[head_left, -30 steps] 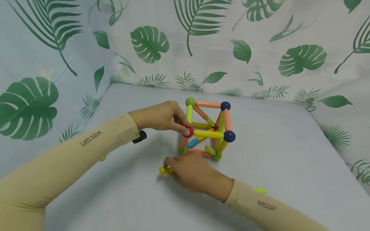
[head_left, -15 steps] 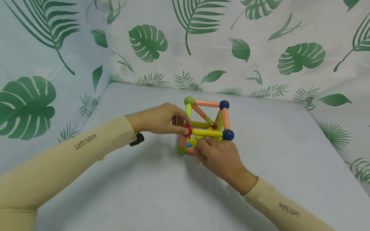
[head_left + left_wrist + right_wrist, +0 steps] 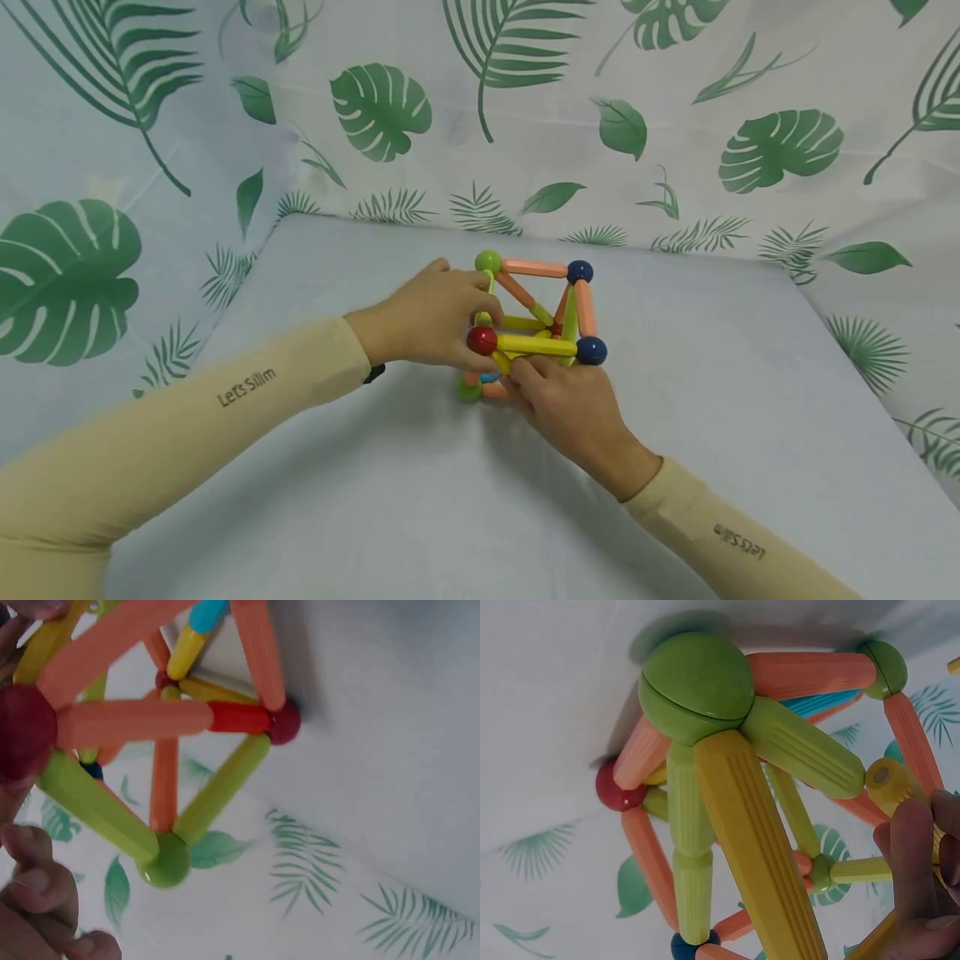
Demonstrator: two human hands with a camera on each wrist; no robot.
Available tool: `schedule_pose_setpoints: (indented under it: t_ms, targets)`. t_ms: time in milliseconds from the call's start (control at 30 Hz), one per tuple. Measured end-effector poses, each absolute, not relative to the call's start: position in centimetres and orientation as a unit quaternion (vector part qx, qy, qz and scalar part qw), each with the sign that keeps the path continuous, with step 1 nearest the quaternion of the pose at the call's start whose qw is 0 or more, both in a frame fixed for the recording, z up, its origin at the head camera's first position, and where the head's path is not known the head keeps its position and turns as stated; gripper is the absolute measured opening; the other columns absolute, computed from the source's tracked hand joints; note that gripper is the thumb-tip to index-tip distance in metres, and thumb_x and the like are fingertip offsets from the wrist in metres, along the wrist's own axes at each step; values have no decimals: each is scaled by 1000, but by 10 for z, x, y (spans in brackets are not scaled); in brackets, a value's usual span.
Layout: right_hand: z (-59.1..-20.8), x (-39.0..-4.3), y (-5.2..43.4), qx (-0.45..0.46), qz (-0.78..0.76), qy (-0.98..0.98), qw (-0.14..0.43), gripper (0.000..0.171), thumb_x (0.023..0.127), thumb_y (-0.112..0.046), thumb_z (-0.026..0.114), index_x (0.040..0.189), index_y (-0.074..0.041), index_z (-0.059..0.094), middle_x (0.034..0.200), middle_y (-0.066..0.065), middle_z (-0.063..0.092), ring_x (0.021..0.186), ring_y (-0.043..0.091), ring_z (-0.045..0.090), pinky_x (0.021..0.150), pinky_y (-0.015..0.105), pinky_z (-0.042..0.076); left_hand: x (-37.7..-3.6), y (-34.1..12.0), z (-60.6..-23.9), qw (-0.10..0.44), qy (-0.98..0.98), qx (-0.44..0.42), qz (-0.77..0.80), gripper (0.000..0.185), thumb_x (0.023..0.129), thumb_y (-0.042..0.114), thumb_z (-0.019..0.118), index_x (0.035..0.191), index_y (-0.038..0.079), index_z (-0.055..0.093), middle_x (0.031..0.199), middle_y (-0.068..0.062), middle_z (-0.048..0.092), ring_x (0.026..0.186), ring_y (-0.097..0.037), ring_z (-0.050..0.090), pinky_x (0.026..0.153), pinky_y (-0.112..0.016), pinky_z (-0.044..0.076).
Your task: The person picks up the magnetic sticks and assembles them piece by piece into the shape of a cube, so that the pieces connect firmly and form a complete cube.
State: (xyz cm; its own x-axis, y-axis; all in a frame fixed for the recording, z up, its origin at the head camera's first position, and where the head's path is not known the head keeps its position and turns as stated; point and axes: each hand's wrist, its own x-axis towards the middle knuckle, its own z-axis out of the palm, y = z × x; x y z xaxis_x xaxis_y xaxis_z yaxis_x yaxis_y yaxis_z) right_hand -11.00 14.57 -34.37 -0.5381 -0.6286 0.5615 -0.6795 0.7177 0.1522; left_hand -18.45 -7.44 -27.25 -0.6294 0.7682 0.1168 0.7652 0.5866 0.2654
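Observation:
A frame of magnetic sticks and balls stands on the white table, with a red ball [image 3: 482, 340] at its near left upper corner and a blue ball [image 3: 592, 350] at the near right. My left hand [image 3: 435, 315] holds the red ball, fingers behind it and thumb below. My right hand [image 3: 576, 408] pinches a short yellow magnetic stick [image 3: 892, 784] under the frame's upper yellow bar [image 3: 536, 344]. In the right wrist view, the stick's end is right at the tip of a light green stick [image 3: 810, 746] coming off a green ball [image 3: 697, 686]. The right fingertips are partly hidden in the head view.
The white tabletop [image 3: 375, 500] spreads in front of and beside the frame. Behind it hangs a white cloth [image 3: 525, 158] printed with green leaves. A yellow piece [image 3: 954, 667] shows at the edge of the right wrist view.
My right hand has carried the yellow stick up from the table to beneath the red ball. My left thumb has shifted from the ball's front to below it, near the stick.

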Motion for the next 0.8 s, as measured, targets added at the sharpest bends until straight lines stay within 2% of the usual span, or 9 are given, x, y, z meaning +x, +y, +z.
schedule_pose_setpoints:
  t_ms: [100, 200, 300, 400, 500, 600, 800]
  targets:
    - [-345, -109, 147, 372, 43, -875, 307, 35, 78, -20, 90, 81, -8, 58, 69, 5, 64, 46, 16, 51, 41, 23, 36, -180, -68, -278, -53, 890, 436, 125, 38, 75, 52, 87, 98, 23, 78, 100, 2, 54, 83, -14, 51, 75, -37, 34]
    - [-346, -107, 149, 371, 49, -877, 303, 34, 78, -19, 90, 81, -7, 58, 73, 5, 66, 47, 16, 54, 41, 24, 40, -179, -64, -284, -82, 889, 431, 127, 30, 75, 47, 87, 91, 24, 77, 118, -3, 53, 94, -20, 50, 78, -38, 35]
    - [-346, -105, 150, 368, 53, -880, 297, 33, 78, -19, 90, 82, -7, 59, 78, 6, 69, 50, 17, 57, 42, 25, 44, -178, -61, -287, -80, 894, 425, 121, 29, 76, 46, 87, 93, 24, 77, 141, -9, 47, 115, -27, 46, 87, -40, 36]
    - [-346, -103, 151, 362, 51, -884, 290, 33, 79, -20, 90, 83, -8, 59, 79, 6, 69, 47, 16, 53, 40, 24, 41, -178, -60, -289, -59, 899, 418, 115, 33, 79, 46, 85, 100, 22, 79, 154, -12, 38, 135, -33, 34, 97, -45, 36]
    - [-346, -99, 155, 346, 41, -894, 282, 38, 77, -23, 91, 84, -8, 57, 72, 4, 63, 42, 13, 44, 38, 22, 33, -177, -60, -290, -40, 902, 414, 120, 36, 80, 45, 84, 105, 20, 79, 158, -13, 34, 145, -35, 22, 104, -49, 33]
    - [-347, -96, 160, 321, 32, -910, 260, 44, 74, -24, 93, 85, -8, 54, 65, 1, 56, 40, 10, 33, 37, 21, 25, -177, -59, -291, -34, 901, 414, 129, 36, 80, 44, 84, 105, 18, 79, 159, -12, 33, 147, -35, 19, 106, -50, 33]
    - [-351, -96, 164, 291, 40, -933, 210, 45, 74, -21, 92, 88, -10, 52, 61, -2, 52, 42, 8, 34, 39, 20, 27, -178, -58, -293, -37, 899, 416, 130, 35, 81, 43, 84, 104, 17, 79, 160, -11, 32, 148, -34, 18, 108, -51, 32]
